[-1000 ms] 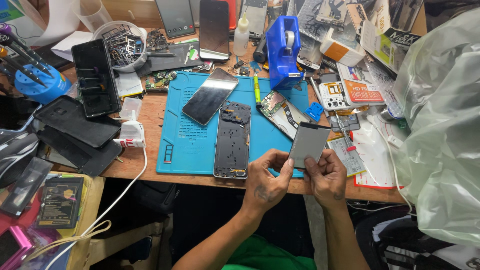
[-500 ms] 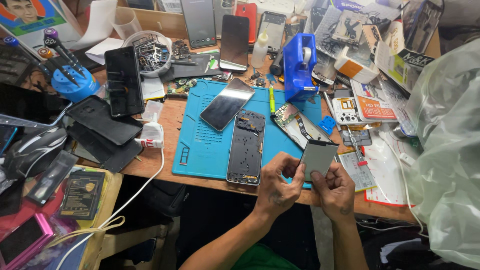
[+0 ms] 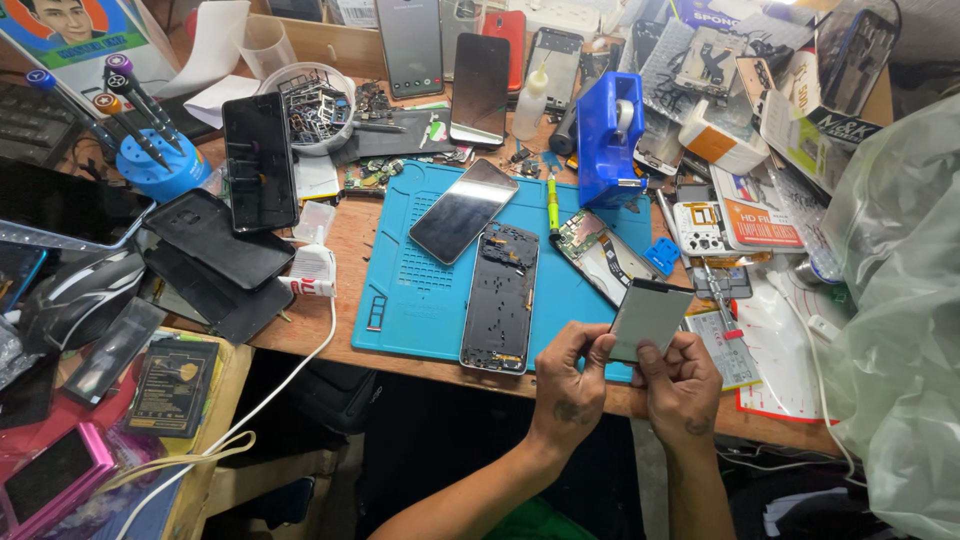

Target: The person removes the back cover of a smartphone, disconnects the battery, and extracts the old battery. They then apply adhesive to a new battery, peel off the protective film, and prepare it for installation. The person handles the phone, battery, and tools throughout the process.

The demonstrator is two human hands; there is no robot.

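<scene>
On the blue mat in front of you a loose phone screen lies tilted, dark and glossy. Left of it a black phone rests face up, screen dark. At the tabletop's back edge a grey-screened phone and a dark phone lean side by side. To your right lies a red-and-white package; at the far left, an orange-and-blue poster.

Both forearms are raised from the bottom centre of the frame, angled toward each other. The left hand is closed with knuckles up, thumb and fingers pinched at its upper right. The right hand is held just beside it, fingers curled, thumb pressed upward, wrists kept apart
</scene>
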